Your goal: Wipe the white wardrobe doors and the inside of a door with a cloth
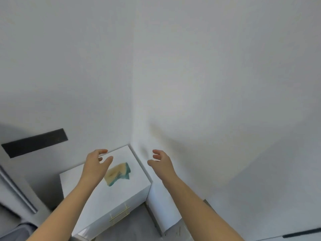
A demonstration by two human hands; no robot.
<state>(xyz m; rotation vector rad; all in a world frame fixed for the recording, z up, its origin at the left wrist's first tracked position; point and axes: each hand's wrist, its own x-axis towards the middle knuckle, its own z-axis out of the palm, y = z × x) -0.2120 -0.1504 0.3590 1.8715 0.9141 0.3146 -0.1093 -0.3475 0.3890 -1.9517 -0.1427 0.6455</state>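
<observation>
A yellow cloth with a teal edge [118,173] lies crumpled on top of a white bedside cabinet [125,192] in the corner. My left hand [96,164] hovers just left of the cloth, fingers spread and curled, holding nothing. My right hand [160,161] is stretched out to the right of the cabinet, also open and empty, close to the tall white panel [217,101] that fills the right side of the view. Whether this panel is a wardrobe door or a wall cannot be told.
A white wall [69,66] meets the right panel in a corner above the cabinet. A dark rectangular strip [34,143] is fixed on the left wall. Gold drawer handles [119,216] show on the cabinet front. Grey floor [135,228] lies below, and a grey bar [17,192] runs along the left edge.
</observation>
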